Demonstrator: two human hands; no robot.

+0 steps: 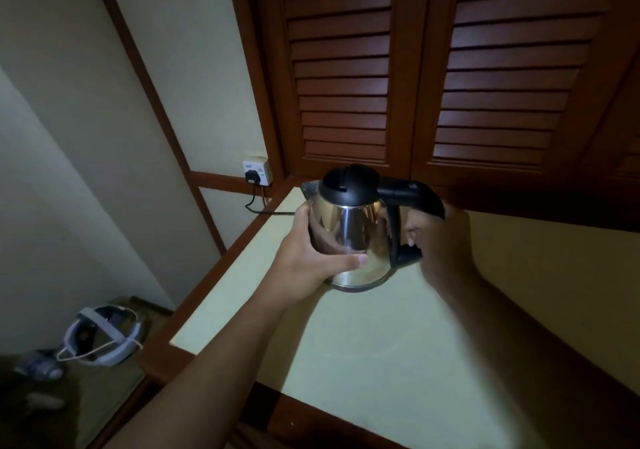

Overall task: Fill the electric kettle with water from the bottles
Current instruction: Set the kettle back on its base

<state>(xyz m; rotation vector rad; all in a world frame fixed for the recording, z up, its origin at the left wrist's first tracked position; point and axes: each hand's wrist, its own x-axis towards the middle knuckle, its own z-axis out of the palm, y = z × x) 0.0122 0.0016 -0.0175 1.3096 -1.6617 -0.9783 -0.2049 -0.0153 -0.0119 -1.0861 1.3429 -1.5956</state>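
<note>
Electric kettle (pixel 353 234): steel body, black lid (pixel 349 180) closed, standing upright over the pale tabletop (pixel 398 344); whether its base touches the surface cannot be confirmed. Left hand (pixel 311 261): wrapped around the kettle's body on the spout side, thumb laid across the near face of the steel. Right hand (pixel 443 244): fingers curled around the black handle (pixel 412 192) on the kettle's opposite side. Behind the kettle and to its left, a wall socket (pixel 258 171) carries a black plug, and its cord (pixel 256 206) runs toward the kettle's spout side. Directly behind the kettle stand dark wooden louvred doors (pixel 346 67). Far left of the kettle and lower, on the floor, lies a grey strapped headset (pixel 104 337); beside that, a blurred object, possibly a plastic bottle (pixel 38 367).
</note>
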